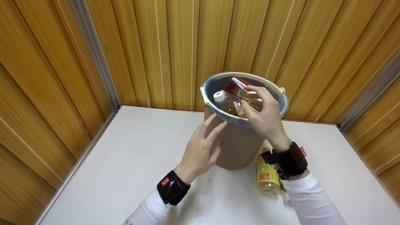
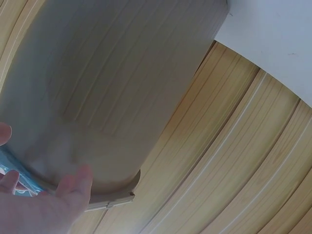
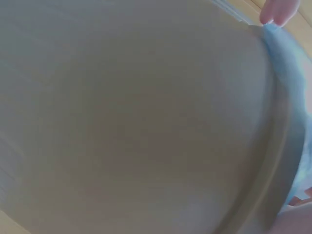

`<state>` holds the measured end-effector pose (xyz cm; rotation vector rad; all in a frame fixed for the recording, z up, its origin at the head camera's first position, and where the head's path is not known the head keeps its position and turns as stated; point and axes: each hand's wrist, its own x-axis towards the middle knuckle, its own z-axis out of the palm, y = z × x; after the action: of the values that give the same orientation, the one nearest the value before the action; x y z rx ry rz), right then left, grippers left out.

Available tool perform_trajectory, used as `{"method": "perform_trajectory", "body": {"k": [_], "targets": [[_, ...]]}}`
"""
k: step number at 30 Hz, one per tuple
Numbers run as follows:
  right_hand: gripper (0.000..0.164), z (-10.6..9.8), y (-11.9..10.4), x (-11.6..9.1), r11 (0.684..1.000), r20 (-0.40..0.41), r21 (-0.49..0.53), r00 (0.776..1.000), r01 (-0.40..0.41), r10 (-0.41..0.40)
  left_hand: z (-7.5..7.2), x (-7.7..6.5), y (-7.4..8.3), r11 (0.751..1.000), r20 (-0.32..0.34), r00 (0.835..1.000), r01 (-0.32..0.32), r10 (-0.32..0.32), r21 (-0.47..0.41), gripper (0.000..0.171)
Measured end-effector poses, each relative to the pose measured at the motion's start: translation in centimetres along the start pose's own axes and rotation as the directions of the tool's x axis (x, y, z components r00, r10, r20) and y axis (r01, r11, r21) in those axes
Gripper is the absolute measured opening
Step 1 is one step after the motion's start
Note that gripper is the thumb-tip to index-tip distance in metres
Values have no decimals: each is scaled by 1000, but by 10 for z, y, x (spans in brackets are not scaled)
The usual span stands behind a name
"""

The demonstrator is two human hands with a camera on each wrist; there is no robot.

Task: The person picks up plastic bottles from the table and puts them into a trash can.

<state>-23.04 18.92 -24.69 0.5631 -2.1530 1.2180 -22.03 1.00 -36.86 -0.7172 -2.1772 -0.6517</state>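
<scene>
A tall grey-brown bin (image 1: 237, 143) with a blue liner folded over its rim (image 1: 229, 118) stands before me. My left hand (image 1: 201, 147) has its fingers extended, tips right at the near rim; in the left wrist view its fingers (image 2: 78, 187) lie against the bin wall. My right hand (image 1: 265, 114) reaches over the rim into the opening, thumb and fingers curved around a red package with a printed label (image 1: 239, 89). Beside it in the bin sits a clear bottle with a white cap (image 1: 219, 97). In the right wrist view the bin wall (image 3: 146, 117) hides most of this hand.
A yellow-labelled clear bottle (image 1: 268, 176) lies on the white table (image 1: 140, 150) right of the bin, under my right wrist. A small white item (image 1: 288, 199) lies close to it, partly hidden by the sleeve. Wood-patterned panels (image 1: 175, 53) rise behind the bin and at both sides.
</scene>
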Motion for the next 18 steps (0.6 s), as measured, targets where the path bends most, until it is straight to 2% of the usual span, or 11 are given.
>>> {"method": "perform_trajectory", "body": {"k": [4,8,15,18], "targets": [[31,-1,-17,-11,997,-21,54,999,49,-48,-1,-2,0,1000,5,1000,1,-1,-1,66],[27,0,-19,-22,989,-57,114,994,97,-91,-2,-7,0,1000,16,1000,4,-4,-6,65],[20,4,-10,-44,957,-158,235,978,172,-137,-1,-15,0,1000,16,1000,-5,5,-13,63],[21,8,7,-55,940,-219,263,963,216,-160,0,-18,-1,1000,19,1000,-11,11,-12,62]]}}
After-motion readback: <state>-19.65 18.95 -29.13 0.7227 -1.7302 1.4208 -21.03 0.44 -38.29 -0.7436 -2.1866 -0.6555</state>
